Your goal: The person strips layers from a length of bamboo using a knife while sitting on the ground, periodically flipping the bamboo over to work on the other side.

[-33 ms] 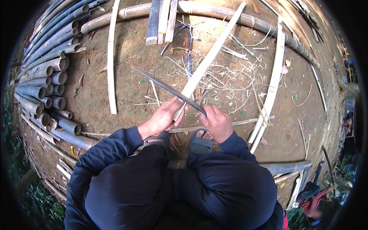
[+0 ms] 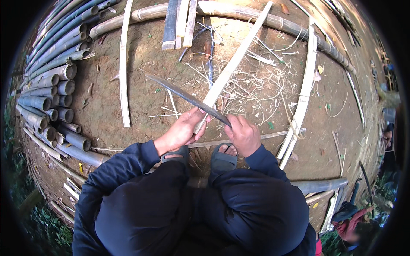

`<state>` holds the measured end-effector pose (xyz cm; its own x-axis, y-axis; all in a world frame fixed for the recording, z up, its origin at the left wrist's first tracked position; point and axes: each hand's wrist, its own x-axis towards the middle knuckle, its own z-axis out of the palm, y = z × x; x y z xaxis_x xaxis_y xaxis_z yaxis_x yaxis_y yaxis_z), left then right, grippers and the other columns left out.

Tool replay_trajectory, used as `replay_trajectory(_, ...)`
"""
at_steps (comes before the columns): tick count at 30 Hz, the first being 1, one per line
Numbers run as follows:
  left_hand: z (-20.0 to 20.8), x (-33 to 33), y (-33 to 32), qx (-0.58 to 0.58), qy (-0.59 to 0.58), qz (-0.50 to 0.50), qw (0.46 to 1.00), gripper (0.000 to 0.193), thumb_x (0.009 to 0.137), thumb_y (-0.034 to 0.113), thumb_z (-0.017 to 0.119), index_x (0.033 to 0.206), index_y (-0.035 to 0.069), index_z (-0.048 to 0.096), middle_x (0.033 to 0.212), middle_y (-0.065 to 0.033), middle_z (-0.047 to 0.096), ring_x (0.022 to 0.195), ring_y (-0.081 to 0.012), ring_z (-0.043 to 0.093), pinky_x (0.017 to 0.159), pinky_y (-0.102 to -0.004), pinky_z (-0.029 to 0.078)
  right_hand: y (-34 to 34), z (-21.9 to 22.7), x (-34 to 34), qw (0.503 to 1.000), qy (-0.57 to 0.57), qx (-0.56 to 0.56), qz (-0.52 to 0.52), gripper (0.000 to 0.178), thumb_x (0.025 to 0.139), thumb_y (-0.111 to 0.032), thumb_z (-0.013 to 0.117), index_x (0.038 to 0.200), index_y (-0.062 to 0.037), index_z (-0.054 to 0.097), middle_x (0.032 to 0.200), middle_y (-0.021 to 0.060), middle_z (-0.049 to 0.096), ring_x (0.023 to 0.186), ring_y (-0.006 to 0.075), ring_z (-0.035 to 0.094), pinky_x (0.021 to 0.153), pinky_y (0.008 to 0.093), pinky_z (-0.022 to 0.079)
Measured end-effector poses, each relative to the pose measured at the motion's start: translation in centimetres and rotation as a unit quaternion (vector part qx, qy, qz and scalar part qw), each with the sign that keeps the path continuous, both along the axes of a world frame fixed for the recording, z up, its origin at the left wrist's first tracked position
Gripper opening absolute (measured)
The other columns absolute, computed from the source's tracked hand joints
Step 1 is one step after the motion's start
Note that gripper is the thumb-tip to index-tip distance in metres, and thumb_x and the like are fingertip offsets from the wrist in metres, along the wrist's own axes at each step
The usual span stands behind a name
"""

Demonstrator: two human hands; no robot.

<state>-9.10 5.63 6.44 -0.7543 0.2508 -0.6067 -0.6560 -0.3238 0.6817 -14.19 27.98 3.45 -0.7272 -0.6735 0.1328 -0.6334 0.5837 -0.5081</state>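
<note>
A long dark machete (image 2: 181, 94) crosses in front of me, its tip pointing to the far left. My right hand (image 2: 244, 135) is closed around its handle end, and the handle is mostly hidden. My left hand (image 2: 183, 129) grips the near end of a pale split bamboo strip (image 2: 237, 58), with the fingers wrapped round it. That strip slants away to the far right. The blade lies across the strip just beyond my left fingers; whether it touches the strip I cannot tell.
Thin bamboo shavings (image 2: 256, 89) litter the ground ahead. Bamboo poles (image 2: 45, 102) are stacked at the left, and a thick pole (image 2: 149, 13) spans the far side. Pale strips (image 2: 304, 96) lie right and left. A person in a red sleeve (image 2: 348, 226) is at the lower right.
My right hand has shifted very slightly to the right, and the machete blade has tilted a little, showing more of its flat side. My left hand keeps its place on the strip.
</note>
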Motion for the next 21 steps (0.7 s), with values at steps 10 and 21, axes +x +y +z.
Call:
replay_trajectory(10,1.3,-1.7,0.6,0.054,0.025,0.04,0.997,0.033,0.107,0.036,0.034,0.102,0.007,0.05,0.057,0.0011,0.043,0.039,-0.0059,0.031,0.036,-0.0212,0.026,1.8,0.2,-5.3,0.994,0.108,0.022,0.012,0.038,0.071,-0.017,0.08,0.103,-0.0104,0.061,0.074,0.0064,0.052,0.061,0.025,0.062,0.054,0.0372,0.05)
replay_trajectory(21,4.0,0.6,0.9,0.021,0.0,0.013,1.0,0.032,0.107,0.035,0.034,0.102,0.008,0.049,0.056,0.0012,0.044,0.039,-0.0059,0.033,0.036,-0.021,0.026,8.2,-3.8,-14.0,0.975,0.038,0.114,-0.186,0.016,0.087,-0.018,0.07,0.093,-0.0048,0.063,0.063,0.0072,0.059,0.05,0.0209,0.061,0.044,0.0343,0.05)
